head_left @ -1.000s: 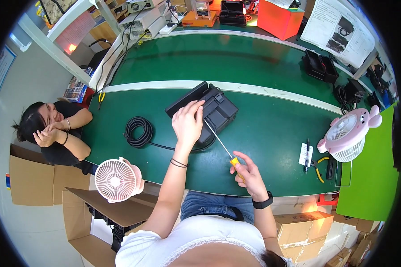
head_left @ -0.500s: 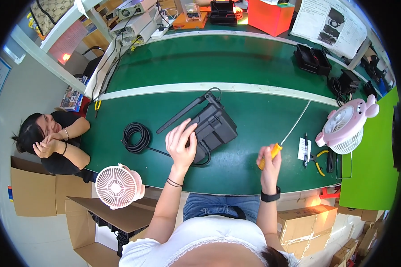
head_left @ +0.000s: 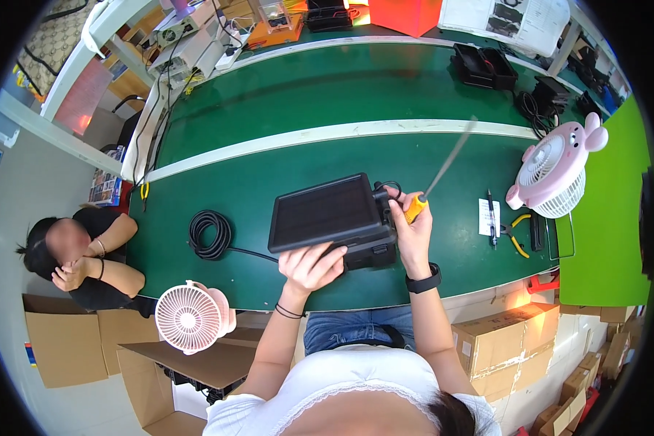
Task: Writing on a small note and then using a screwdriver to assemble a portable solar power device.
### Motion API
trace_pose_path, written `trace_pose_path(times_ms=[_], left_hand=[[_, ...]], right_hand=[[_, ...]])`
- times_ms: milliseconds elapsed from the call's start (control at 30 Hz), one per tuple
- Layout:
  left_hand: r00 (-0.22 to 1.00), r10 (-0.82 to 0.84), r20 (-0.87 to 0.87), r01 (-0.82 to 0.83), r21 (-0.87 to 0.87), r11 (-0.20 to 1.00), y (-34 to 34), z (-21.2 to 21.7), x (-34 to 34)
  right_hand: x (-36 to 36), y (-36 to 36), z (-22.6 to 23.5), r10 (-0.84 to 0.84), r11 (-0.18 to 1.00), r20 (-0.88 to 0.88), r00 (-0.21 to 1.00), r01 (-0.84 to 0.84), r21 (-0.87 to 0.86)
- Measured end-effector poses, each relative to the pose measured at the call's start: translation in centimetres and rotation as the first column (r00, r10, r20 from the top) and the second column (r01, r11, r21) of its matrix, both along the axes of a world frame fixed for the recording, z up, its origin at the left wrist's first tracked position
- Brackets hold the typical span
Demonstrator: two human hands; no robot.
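Left hand (head_left: 311, 265) grips the flat black panelled device (head_left: 334, 218); right hand (head_left: 412, 229) clasps one yellow-handled screwdriver (head_left: 436, 174); two brown cardboard cartons (head_left: 512, 341) sit lower right.

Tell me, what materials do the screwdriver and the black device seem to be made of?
Screwdriver: a pale, thin shaft that looks like metal, and an orange handle, probably plastic.
Black device: apparently matte plastic housing; its flat top panel looks smoother, faintly gridded, material unclear.
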State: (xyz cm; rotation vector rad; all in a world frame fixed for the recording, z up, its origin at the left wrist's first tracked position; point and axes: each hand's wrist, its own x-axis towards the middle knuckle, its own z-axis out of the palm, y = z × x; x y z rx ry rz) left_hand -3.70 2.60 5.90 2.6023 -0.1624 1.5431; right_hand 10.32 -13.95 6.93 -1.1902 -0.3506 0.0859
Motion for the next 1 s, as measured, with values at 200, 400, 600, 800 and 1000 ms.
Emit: trace_pose_path(times_ms=[200, 400, 600, 800, 1000], left_hand=[[1.000, -0.011, -0.021, 0.012, 0.073, 0.997, -1.2, 0.0, 0.6], [0.987, 0.061, -0.149, -0.066, -0.027, 0.997, -2.7, 1.1, 1.1], [0.943, 0.146, -0.299, -0.182, -0.097, 0.979, -4.3, 1.4, 2.0], [0.927, 0.045, -0.372, -0.079, -0.076, 0.994, -2.2, 1.3, 3.1], [0.934, 0.038, -0.355, -0.072, -0.083, 0.994, -2.3, 1.5, 3.8]], right_hand=[[0.5, -1.5, -3.4, -0.031, 0.986, -0.183, 0.983, 0.060, 0.158], [1.2, -2.4, -3.6, -0.037, 0.997, -0.170, 0.985, 0.047, 0.054], [1.2, -2.2, -4.2, -0.027, 0.993, -0.250, 0.968, 0.055, 0.109], [1.4, -3.2, -6.4, 0.051, 0.981, -0.293, 0.955, 0.007, 0.194], [2.2, -3.6, -7.1, 0.010, 0.997, -0.394, 0.919, 0.022, 0.076]])
